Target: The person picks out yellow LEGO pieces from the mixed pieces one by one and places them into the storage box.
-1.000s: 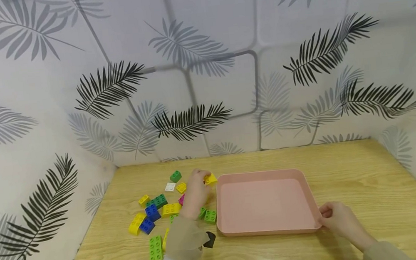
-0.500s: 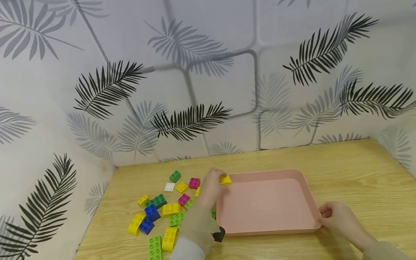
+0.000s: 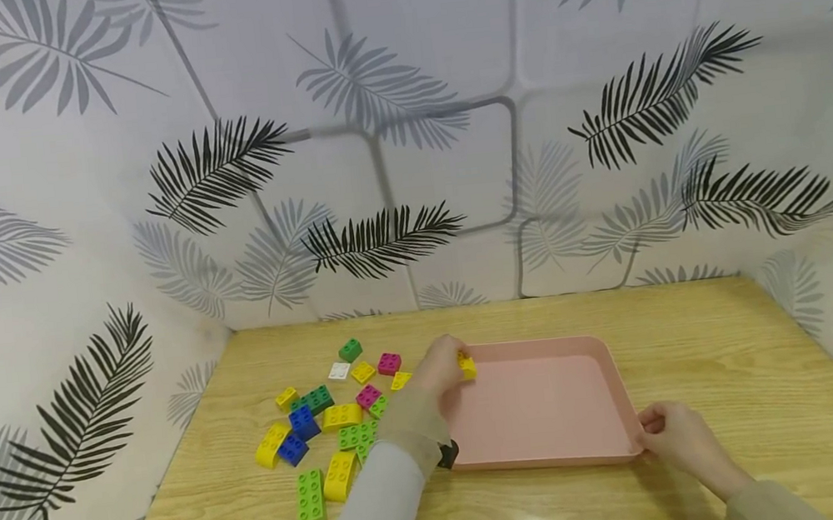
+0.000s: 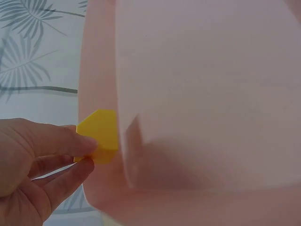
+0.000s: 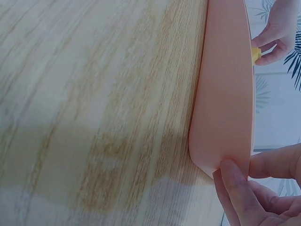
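my left hand (image 3: 442, 365) is pinching a yellow block (image 4: 104, 131) over the tray (image 3: 539, 405) my right hand (image 3: 678, 434) is gripping, so loosening up is maybe risking a drop

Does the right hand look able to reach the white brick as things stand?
Probably not: the right hand grips the pink tray at its near right corner, the white brick lies beyond its left side, and the left hand is in between.

1. Head view: no lettering, number or sign can be read on the bricks (image 3: 342, 416) at lower left or the pink tray (image 3: 543, 403) at lower centre.
2. Both wrist views: none readable either.
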Demonstrator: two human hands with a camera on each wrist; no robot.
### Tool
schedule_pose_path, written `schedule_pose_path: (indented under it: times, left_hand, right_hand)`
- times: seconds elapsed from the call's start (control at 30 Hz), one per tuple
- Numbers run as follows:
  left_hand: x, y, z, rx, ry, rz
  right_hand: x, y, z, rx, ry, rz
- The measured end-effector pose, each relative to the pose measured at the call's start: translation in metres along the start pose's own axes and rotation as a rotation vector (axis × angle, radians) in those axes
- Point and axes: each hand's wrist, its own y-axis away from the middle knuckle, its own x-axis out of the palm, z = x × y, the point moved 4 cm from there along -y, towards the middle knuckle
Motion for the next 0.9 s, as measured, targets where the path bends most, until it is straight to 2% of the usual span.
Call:
schedule_pose_path:
  times: [0.17,0.27,0.5,0.9]
  left_hand:
    - [0.006,-0.002,-0.001,-0.036,0.009,0.031]
    - [0.009,-0.003,-0.002,-0.027,0.009,0.048]
    - [0.015,-0.006,0.000,0.013,-0.065,0.089]
    - [0.019,-0.008,0.003,0.000,-0.090,0.080]
  right_hand:
    - [0.001,0.000,0.000,0.005,-0.017,0.009]
    - [0.001,0.000,-0.001,0.012,-0.027,0.015]
    - [0.001,0.000,-0.001,0.012,-0.021,0.009]
    - [0.000,-0.001,0.000,0.009,0.008,0.006]
